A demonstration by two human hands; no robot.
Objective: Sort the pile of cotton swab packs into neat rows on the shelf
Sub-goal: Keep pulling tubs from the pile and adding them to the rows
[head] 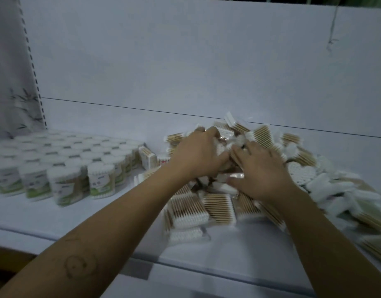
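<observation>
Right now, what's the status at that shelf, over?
Left hand gripping into swab pack pile, right hand flat on it. Packs heaped, not yet in rows. Tubs stand left, clear of hands.

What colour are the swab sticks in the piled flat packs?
Light wooden brown, with white tips, clearest on the front pack in the head view.

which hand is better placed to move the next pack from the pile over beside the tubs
Left, likely. The left hand is on the side of the pile nearest the tubs and the bare shelf between; the right hand lies further right and would cross the left arm.
</observation>
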